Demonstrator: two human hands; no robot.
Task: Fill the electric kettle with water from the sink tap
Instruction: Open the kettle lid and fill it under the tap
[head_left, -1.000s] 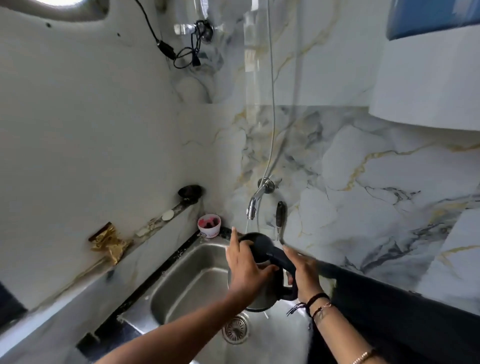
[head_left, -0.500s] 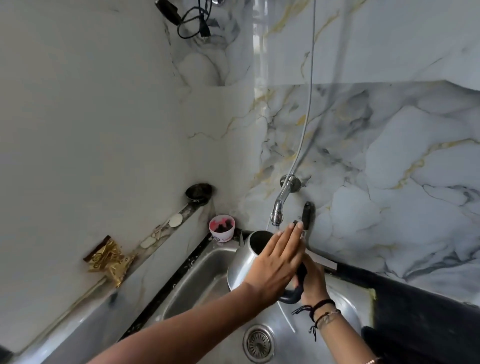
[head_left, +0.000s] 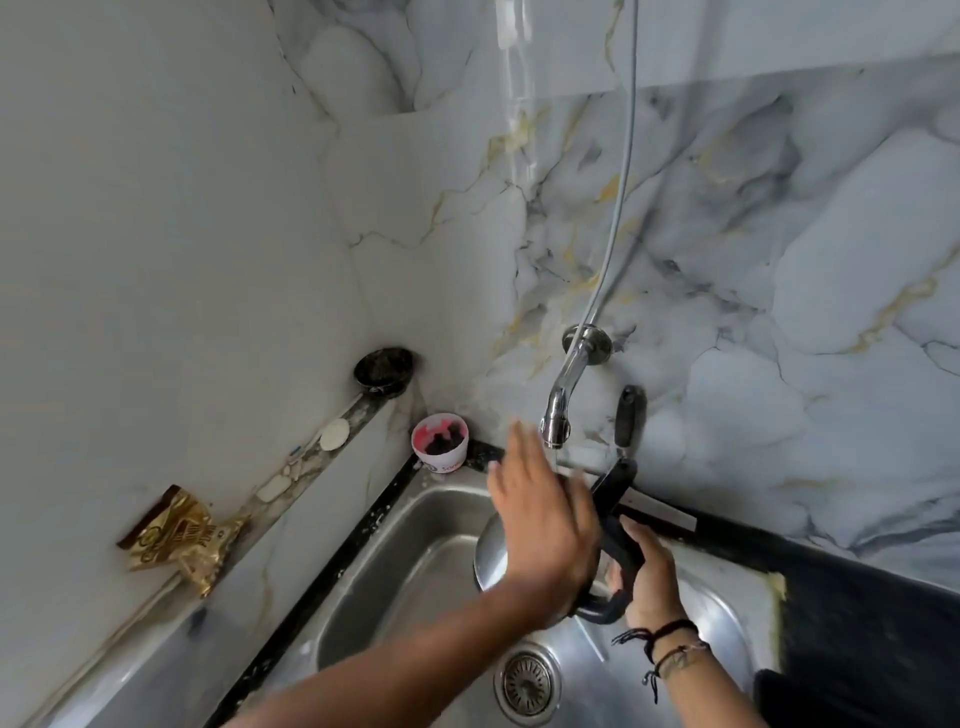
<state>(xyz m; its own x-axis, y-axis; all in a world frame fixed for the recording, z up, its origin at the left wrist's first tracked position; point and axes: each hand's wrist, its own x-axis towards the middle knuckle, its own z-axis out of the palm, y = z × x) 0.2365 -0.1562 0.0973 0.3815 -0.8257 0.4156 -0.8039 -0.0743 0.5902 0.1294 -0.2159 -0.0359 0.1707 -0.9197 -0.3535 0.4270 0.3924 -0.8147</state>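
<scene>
A steel electric kettle (head_left: 491, 551) with a black handle and an open black lid (head_left: 615, 480) is held over the steel sink (head_left: 415, 571), under the chrome wall tap (head_left: 558, 410). A thin stream of water falls from the spout. My right hand (head_left: 649, 577) grips the kettle's black handle. My left hand (head_left: 540, 519) hovers flat, fingers stretched out, over the kettle's mouth and just left of the spout, hiding most of the kettle. It holds nothing.
A white cup (head_left: 440, 441) with pink inside stands at the sink's back corner. On the left ledge lie a gold wrapper (head_left: 182, 540), a soap piece (head_left: 334, 434) and a dark round dish (head_left: 383, 370). A grey hose (head_left: 623, 182) hangs down the marble wall. The drain (head_left: 527, 683) lies below.
My left hand has let go of the kettle body and risen toward the tap, fingers stretched out. The view has tilted down and closer. The right hand keeps its grip on the handle.
</scene>
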